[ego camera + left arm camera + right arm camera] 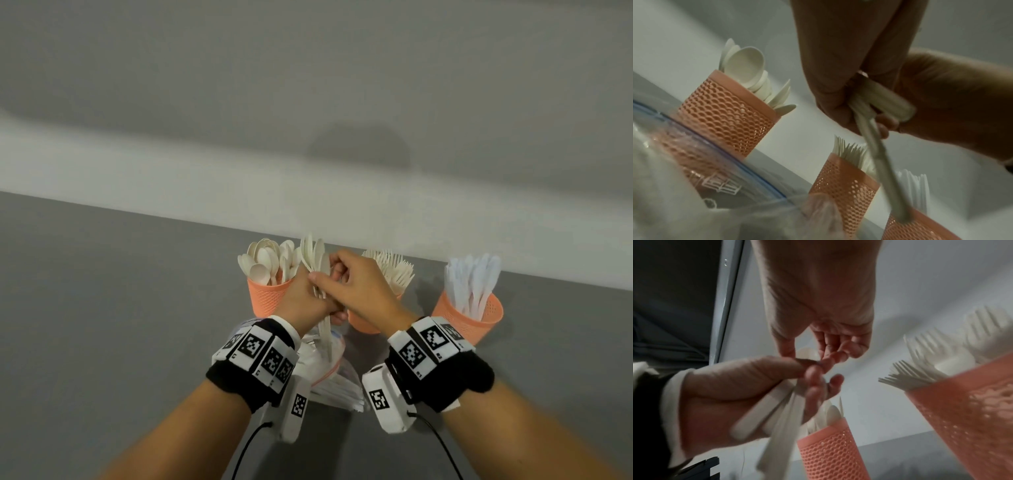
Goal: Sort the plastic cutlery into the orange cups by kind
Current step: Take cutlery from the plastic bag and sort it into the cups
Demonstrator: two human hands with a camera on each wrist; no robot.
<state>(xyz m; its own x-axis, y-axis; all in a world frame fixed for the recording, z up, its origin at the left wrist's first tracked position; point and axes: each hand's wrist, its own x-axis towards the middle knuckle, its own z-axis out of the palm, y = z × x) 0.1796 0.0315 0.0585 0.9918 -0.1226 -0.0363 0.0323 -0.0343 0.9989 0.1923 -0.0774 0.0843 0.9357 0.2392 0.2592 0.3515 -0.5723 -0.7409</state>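
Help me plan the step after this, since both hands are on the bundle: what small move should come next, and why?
Probably the right hand should draw one spoon out of the bundle that the left hand grips, then drop it in the spoon cup. The right fingertips already pinch at the bundle's top, its visible heads look like spoons, and that cup stands just left of the hands.

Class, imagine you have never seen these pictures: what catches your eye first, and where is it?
Three orange mesh cups stand by the wall: white plastic spoons on the left, forks in the middle, knives on the right. In front, the left hand grips a bunch of spoons that the right hand pinches.
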